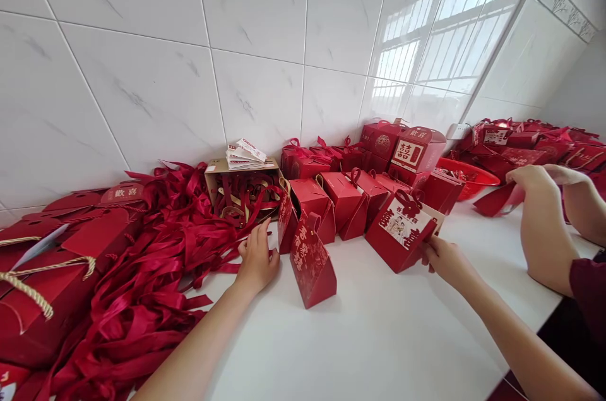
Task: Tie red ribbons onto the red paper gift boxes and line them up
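Note:
My right hand point(442, 256) pinches the right edge of a red gift box point(392, 238) with a white picture card and a ribbon bow on its front. The box stands slightly tilted on the white table. My left hand point(259, 257) is open, fingers a little bent, beside the ribbons and left of a row of red boxes. Closest to it is a red box with gold lettering point(312, 268), standing apart at the front. Behind it are more red boxes point(341, 196) with ribbon handles. I cannot tell whether my left fingertips touch anything.
A large heap of red ribbons point(151, 300) spreads at left, by red boxes with gold cord point(57, 262). A cardboard box point(215, 167) holds ribbons, with white cards point(246, 153) on top. At right, a co-worker's hands point(534, 183) hold red card near a red basin point(483, 179).

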Tool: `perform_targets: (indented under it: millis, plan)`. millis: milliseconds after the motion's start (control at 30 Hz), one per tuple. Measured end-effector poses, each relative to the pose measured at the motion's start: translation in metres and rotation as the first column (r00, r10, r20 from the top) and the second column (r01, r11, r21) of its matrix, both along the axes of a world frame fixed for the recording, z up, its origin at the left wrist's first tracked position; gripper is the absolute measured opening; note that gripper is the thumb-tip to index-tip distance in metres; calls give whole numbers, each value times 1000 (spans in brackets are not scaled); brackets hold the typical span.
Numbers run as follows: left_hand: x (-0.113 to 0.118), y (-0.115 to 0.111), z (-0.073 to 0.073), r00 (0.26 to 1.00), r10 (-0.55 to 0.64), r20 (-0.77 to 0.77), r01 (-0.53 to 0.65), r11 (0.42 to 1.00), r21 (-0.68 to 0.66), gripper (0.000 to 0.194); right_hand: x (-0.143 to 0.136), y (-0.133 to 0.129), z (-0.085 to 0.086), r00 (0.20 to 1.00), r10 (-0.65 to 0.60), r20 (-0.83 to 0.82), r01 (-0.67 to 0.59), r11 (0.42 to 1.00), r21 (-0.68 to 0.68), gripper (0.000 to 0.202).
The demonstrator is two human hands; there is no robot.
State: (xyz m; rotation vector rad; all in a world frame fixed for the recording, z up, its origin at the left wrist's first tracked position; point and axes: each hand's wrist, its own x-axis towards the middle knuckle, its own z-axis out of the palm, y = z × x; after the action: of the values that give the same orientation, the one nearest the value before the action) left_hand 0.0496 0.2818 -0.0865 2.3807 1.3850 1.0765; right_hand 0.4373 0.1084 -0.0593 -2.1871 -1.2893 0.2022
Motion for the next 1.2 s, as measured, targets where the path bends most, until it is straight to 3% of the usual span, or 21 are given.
perform_targets:
  millis: [233, 800, 1200]
  plan:
    - [0, 1, 0, 1000, -10, 1, 10, 1000, -2, 75, 10, 3, 2, 999, -49, -3, 49, 999, 7, 15]
    - [-1, 0, 2, 999, -33, -15, 32, 999, -30, 80, 27, 8, -6, 999, 33, -24, -33, 999, 4, 19]
    - [-1, 1, 0, 998, -51, -19, 50, 998, -46, 81, 20, 10, 0, 999, 44, 3, -44, 998, -48, 27]
